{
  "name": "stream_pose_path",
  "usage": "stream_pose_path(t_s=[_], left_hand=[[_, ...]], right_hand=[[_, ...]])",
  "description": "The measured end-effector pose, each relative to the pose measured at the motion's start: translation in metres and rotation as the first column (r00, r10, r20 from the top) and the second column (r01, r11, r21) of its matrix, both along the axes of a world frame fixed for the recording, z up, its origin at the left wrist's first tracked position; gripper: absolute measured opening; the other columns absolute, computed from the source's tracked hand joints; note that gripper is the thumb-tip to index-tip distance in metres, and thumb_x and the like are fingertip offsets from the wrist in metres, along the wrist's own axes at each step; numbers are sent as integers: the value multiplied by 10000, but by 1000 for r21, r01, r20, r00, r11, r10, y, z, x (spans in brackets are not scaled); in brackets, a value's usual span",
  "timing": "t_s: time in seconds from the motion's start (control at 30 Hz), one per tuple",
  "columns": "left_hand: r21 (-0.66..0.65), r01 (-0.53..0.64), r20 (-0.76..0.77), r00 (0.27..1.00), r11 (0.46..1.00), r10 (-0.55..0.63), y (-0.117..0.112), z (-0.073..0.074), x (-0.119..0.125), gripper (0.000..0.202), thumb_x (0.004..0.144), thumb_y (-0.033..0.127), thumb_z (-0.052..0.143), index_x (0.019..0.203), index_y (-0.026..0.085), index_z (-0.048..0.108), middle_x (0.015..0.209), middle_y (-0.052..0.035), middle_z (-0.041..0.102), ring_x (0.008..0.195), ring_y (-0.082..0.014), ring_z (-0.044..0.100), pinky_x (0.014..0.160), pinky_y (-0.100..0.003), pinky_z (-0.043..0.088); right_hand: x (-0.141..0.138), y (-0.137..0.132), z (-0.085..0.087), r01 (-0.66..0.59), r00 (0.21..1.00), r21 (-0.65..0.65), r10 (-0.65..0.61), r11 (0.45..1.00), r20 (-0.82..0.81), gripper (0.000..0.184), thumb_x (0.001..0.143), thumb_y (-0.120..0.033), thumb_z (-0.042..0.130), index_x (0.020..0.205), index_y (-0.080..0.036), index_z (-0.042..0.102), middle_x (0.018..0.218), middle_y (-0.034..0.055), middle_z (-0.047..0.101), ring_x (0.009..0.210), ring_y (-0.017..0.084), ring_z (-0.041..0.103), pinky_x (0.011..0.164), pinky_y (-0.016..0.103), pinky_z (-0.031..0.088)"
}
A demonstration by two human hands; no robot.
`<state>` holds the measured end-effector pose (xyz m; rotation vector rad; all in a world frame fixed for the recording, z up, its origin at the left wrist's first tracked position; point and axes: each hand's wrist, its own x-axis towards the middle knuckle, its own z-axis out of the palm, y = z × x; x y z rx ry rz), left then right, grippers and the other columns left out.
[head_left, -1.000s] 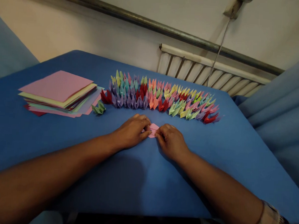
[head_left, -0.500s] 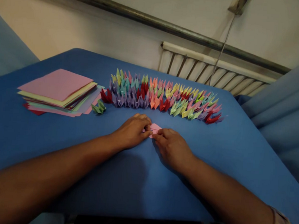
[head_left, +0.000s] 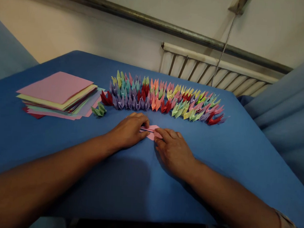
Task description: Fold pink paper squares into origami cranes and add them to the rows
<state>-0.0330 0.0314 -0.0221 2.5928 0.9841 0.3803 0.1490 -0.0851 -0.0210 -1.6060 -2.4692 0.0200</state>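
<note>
Between my hands, a small folded piece of pink paper (head_left: 151,135) lies on the blue-covered table (head_left: 107,190). A dark slit runs lengthwise along its middle. My left hand (head_left: 130,130) grips its left end, thumb in front and fingers behind, partly covering it. At the right end, my right hand (head_left: 174,151) pinches the paper with curled fingers. Just beyond my hands stand rows of folded paper cranes (head_left: 156,103) in many colours. A single green crane (head_left: 99,110) sits apart at the left, in front of the rows.
A stack of square coloured paper (head_left: 55,86), pink on top, lies at the left. Behind the table are a white radiator (head_left: 190,66) and a metal pipe (head_left: 156,24) along the wall. Blue curtains (head_left: 290,104) hang at the right.
My left hand has slid slightly left along the pink paper, so more of the paper and its slit shows. My right hand stays at the right end.
</note>
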Motion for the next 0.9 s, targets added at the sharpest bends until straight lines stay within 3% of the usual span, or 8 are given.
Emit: stream_pose_path(t_s=[0.17,0.57,0.67,0.83,0.9], left_hand=[[-23,59,78,995,998,-57,6,-5,6,264,901,330,562,1109,203,664,1163,-59,650,1107,-223,563,999,-395,413],[-104,26,159,987,994,-9,14,-10,20,55,803,172,635,827,197,678,1156,-51,661,1124,-227,573,1026,-438,412],[-64,57,167,985,996,-46,13,-10,18,62,811,172,627,818,207,678,1132,-37,666,1109,-218,574,1010,-428,427],[48,139,87,986,989,-142,14,-8,12,139,880,230,575,901,215,712,1163,-50,662,1104,-221,568,999,-420,429],[54,173,49,983,983,-176,14,-5,10,178,901,238,554,939,209,725,1181,-61,662,1102,-225,572,994,-416,427]], right_hand=[[0,1,-4,-44,999,10,44,999,16,357,990,-204,402,1273,-90,589,1364,152,576,1197,291,509,943,445,402],[1,3,-4,-46,999,-4,46,999,-29,315,984,-222,418,1196,-121,627,1327,140,602,1151,269,549,953,432,423],[0,2,-5,-33,999,-10,33,999,-27,313,982,-224,420,1199,-129,625,1341,140,589,1169,275,541,963,436,426],[-1,0,-6,17,1000,-16,-17,1000,-6,334,975,-225,425,1241,-118,596,1487,161,444,1228,301,494,955,443,436],[-1,0,-5,12,1000,-26,-12,1000,16,317,976,-226,424,1219,-132,605,1458,153,481,1187,302,513,936,452,441]])
